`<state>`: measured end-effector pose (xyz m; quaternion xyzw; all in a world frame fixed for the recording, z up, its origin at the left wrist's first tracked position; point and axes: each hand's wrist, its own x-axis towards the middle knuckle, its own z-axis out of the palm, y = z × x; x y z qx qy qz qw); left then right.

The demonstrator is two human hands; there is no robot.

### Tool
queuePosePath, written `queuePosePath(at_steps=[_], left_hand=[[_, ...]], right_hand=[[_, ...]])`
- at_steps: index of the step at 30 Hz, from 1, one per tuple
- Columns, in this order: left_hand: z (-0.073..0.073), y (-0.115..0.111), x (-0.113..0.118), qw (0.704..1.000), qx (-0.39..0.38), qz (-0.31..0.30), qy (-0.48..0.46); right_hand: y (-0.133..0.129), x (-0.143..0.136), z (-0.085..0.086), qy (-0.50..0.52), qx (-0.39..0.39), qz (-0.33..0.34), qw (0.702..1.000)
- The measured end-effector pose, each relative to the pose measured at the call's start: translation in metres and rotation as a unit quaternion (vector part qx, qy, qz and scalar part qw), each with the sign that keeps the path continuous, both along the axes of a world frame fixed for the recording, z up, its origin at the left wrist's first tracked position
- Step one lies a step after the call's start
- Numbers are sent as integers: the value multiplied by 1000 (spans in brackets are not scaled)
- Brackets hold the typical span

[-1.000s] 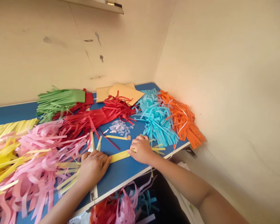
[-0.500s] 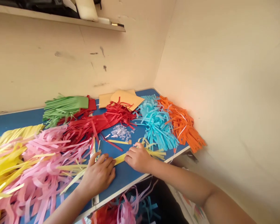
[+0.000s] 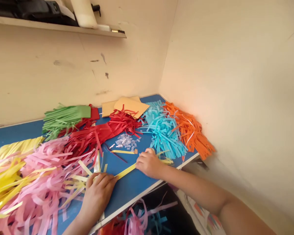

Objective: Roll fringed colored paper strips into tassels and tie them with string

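Observation:
A yellow fringed paper strip (image 3: pixel 126 171) stretches over the blue tabletop between my two hands. My left hand (image 3: pixel 100 191) is closed over its near-left end, and pale yellow fringes spread out past the fingers. At the other end my right hand (image 3: pixel 150 164) grips the strip in a fist, with fringe tips poking out behind it. Just beyond lie a small heap of clear plastic bits (image 3: pixel 127 141) and a loose narrow yellow strip (image 3: pixel 122 151). My fingertips are partly hidden.
Pink fringes (image 3: pixel 44 182) and yellow fringes (image 3: pixel 5 176) cover the left side. Red fringes (image 3: pixel 88 138), green fringes (image 3: pixel 66 117) and tan paper sheets (image 3: pixel 131 105) lie behind. Blue fringes (image 3: pixel 164 130) and orange fringes (image 3: pixel 193 132) are at the right, by the wall. A shelf (image 3: pixel 63 29) hangs above.
My hands have drawn slightly apart, the left one toward me and the right one a little right, so more of the yellow strip shows between them. The camera view has shifted slightly.

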<state>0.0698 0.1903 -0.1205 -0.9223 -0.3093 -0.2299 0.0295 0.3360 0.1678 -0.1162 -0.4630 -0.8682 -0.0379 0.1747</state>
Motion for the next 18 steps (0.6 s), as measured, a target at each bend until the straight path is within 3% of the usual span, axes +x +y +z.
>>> queuePosePath(at_steps=[3,7,14,18], left_hand=[[-8,5,-12,997,-73,-8,-36],[-6,4,-11,986,-144,51,-64],[2,-2,2,980,-150,125,-48],[7,2,5,976,-173,130,-15]], right_hand=[[2,16,-1,57,-68,-35,995],[3,18,2,101,-142,-78,982],[4,10,4,102,-158,-114,976],[8,6,3,75,-167,-131,974]])
